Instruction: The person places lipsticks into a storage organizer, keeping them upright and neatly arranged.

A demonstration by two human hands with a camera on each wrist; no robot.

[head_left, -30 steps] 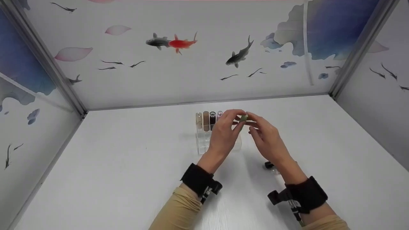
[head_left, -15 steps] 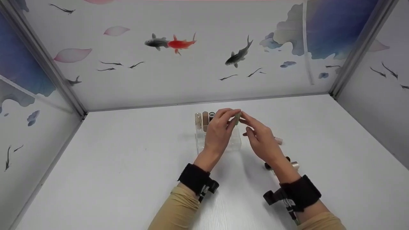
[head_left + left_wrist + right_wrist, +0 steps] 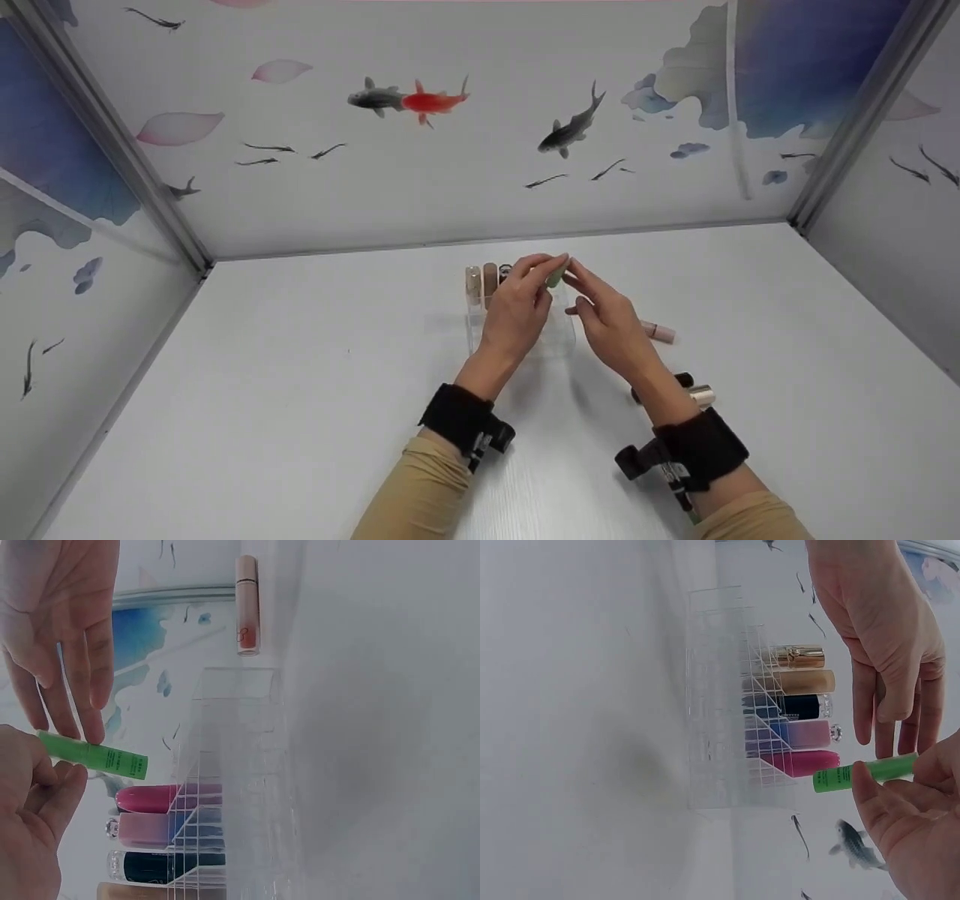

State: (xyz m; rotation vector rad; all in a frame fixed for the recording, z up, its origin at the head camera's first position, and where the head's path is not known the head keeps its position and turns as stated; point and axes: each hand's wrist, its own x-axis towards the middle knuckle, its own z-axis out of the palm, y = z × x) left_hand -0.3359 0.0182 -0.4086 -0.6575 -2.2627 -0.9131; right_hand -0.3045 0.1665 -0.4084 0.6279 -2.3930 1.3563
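Currently, a green tube (image 3: 96, 757) is held up in the air above a clear rack (image 3: 711, 690), clamped in the curled fingers of the left hand (image 3: 517, 309), while it is also touched by the fingers of the right hand (image 3: 615, 334); whether it is truly gripped by the right one cannot be told, as the fingers overlap. For the turning or passing that seems to be under way, a light pinch near one end would be best kept until the other end is firmly taken, since smooth round sides could easily be rolled out of the fingertips. The printed end is best left uncovered, so that the tilt can be judged, and the row just below should not be brushed. That rack is made of thin, see-through plastic (its edges are almost lost against the white table (image 3: 300, 420)), and is divided by slanted walls. In it are stood a shiny gold tube (image 3: 799, 656), a plain tan tube (image 3: 810, 682), a dark bottle (image 3: 802, 706) and a lilac tube (image 3: 810, 734), both topped with clear knobs, and a rounded, glossy magenta tube (image 3: 806, 763). A slim pale pink tube (image 3: 247, 607) is left lying beyond the rack's right side.
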